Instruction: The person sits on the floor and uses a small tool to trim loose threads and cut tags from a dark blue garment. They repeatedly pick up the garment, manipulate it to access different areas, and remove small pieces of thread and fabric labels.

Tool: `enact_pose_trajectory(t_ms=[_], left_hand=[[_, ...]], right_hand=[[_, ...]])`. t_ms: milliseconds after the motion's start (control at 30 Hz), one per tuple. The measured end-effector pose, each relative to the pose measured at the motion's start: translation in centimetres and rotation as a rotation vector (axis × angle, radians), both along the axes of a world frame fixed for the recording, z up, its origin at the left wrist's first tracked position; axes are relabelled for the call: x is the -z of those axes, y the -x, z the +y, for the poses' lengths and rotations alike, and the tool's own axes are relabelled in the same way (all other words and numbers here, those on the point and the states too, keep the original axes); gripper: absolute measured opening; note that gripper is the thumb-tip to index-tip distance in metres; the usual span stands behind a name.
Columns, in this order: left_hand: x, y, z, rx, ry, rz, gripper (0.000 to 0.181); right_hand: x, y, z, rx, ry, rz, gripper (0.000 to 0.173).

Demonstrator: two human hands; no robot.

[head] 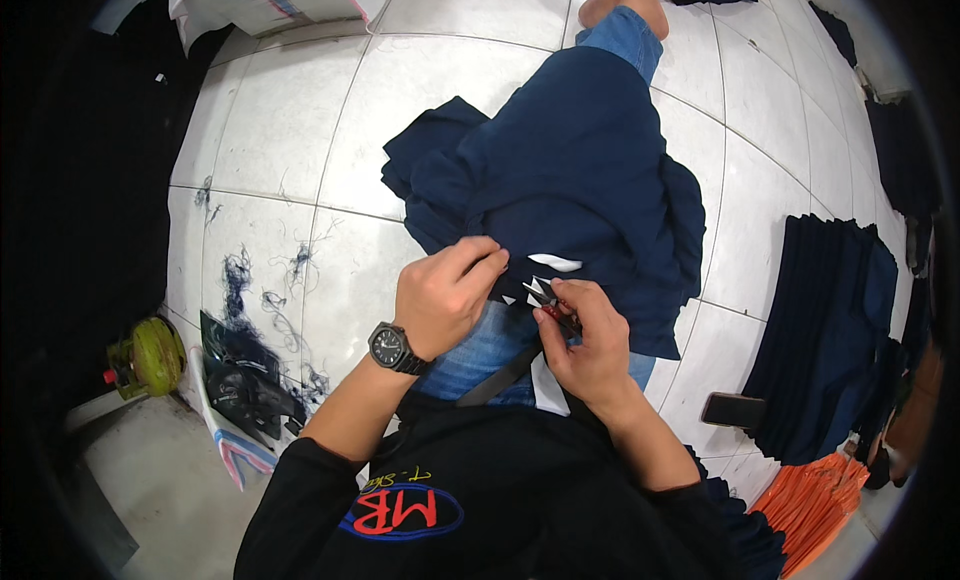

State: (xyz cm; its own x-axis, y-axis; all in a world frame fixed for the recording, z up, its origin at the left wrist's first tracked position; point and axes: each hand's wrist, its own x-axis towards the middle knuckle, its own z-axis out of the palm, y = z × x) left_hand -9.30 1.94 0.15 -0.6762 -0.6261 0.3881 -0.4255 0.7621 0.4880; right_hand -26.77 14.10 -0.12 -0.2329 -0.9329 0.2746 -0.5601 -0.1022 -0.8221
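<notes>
A navy blue garment [570, 160] lies spread over my legs. My left hand [454, 291], with a black watch at the wrist, is at the garment's near part, its thumb and forefinger pinched together on what looks like the cloth or a thread. My right hand [592, 332] holds small thread snips [551, 304] with red on the handles, blades pointing up and left over the cloth. A white strip [555, 262] shows on the garment just above the snips, and a small white piece [508, 300] lies between my hands.
Loose dark threads [236, 280] litter the tiled floor at left, near a black plastic bag [244, 392] and a green gas cylinder [154, 356]. At right lie a stack of navy garments [817, 332], a phone [733, 410] by its edge, and orange plastic [810, 505]. White sacking [277, 6] stands at upper left.
</notes>
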Motion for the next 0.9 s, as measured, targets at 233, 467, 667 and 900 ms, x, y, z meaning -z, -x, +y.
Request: enact_pose_trajectory(t_ms=[233, 467, 667, 900], left_hand=[[1.4, -1.7, 0.8, -0.011, -0.03, 0.174, 0.014], [2.1, -2.0, 1.1, -0.004, -0.04, 0.222, 0.016], [2.2, -2.0, 1.2, 0.005, -0.064, 0.234, 0.016], [2.4, -2.2, 1.9, -0.054, -0.288, 0.361, 0.012]], right_hand=[[0.5, -0.6, -1.3, -0.02, 0.027, 0.199, 0.031], [0.6, -1.1, -2.5, -0.074, 0.049, 0.198, 0.032], [1.6, -1.3, -2.5, -0.022, 0.088, 0.152, 0.03], [1.4, -1.4, -2.0, -0.045, 0.061, 0.174, 0.029]])
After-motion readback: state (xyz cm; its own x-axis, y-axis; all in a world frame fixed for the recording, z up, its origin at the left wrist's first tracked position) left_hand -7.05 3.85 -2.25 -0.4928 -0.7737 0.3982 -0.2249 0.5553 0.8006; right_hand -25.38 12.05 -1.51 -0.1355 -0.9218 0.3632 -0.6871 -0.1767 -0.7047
